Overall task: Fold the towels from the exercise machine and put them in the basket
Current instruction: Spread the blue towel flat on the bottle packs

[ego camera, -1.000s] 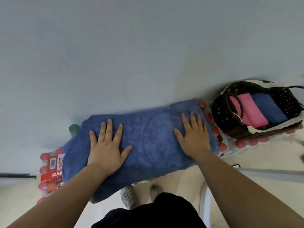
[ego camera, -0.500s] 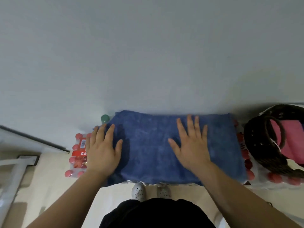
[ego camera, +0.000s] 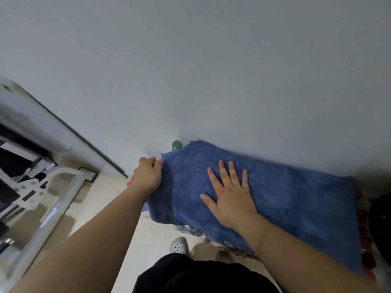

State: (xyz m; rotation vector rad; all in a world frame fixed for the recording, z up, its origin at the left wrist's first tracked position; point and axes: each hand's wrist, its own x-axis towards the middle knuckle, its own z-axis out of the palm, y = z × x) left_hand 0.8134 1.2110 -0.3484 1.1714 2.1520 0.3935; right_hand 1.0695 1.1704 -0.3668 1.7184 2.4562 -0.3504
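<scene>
Right, the right hand (ego camera: 230, 199) is flat on the blue towel (ego camera: 296, 199), fingers (ego camera: 231, 172) straight and fanned apart, thumb out to the side, palm pressing down near the cloth's middle. That forearm comes in from the lower right, reaching up and across.

Over to the left hand (ego camera: 148, 176): its fingers (ego camera: 157, 163) are curled at the towel's left edge, near the far corner, closed on the cloth there. The thumb is hidden, so how deep the hold goes is hard to say. The left arm stretches long from the bottom left, wrist straight, back of the hand up.

As for the towel, it lies spread out against the wall, its long side running left to right, the near edge hanging down. Red bottle caps (ego camera: 143, 159) peek out just beside the left hand's knuckles, and a green cap (ego camera: 176, 145) stands at the towel's far corner.

White exercise machine (ego camera: 42, 182) off to the left; a dark basket (ego camera: 380, 218) just shows at the right edge, beyond the towel's end.
</scene>
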